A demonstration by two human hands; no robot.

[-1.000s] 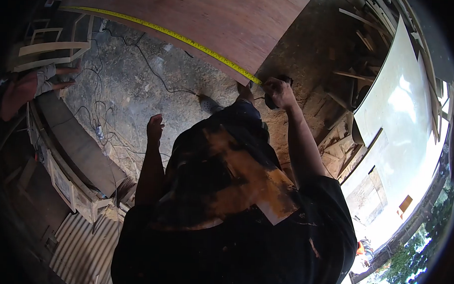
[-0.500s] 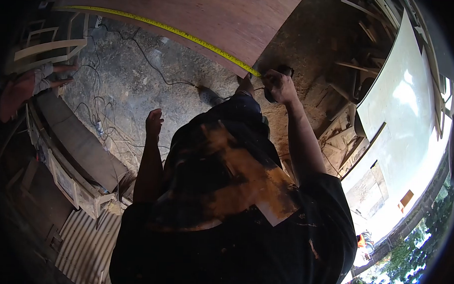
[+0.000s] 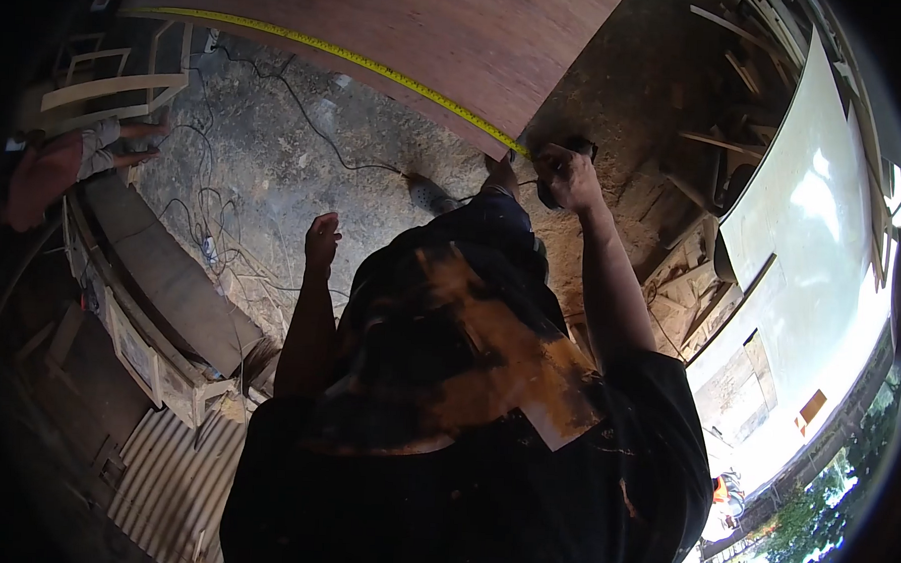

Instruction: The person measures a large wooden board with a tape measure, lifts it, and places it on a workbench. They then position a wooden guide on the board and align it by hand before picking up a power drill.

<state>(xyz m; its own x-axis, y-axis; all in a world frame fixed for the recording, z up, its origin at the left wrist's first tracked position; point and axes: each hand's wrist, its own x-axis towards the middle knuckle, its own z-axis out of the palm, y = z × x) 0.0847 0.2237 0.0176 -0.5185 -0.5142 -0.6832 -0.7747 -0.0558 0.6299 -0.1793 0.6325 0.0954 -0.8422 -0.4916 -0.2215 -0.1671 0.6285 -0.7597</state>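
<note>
A yellow tape measure (image 3: pixel 379 69) stretches along the near edge of a reddish-brown plywood sheet (image 3: pixel 459 34), from the far left to the sheet's near corner. My right hand (image 3: pixel 571 180) is closed at the tape's right end, just beyond that corner. The tape's case is mostly hidden in the fingers. My left hand (image 3: pixel 322 241) hangs in the air over the floor at my left side. It holds nothing, and its fingers are loosely bent and apart.
Black cables (image 3: pixel 307 138) run over the dusty concrete floor. Wooden frames (image 3: pixel 110 91) stand at left, near another person (image 3: pixel 68 164). Wood scraps (image 3: pixel 684 275) and a large pale panel (image 3: pixel 794 234) are at right. Below left lies corrugated sheeting (image 3: pixel 181 481).
The whole view has shifted slightly, with the scene sliding a little to the right. Both hands keep nearly the same pose, and the tape still lies along the sheet's edge.
</note>
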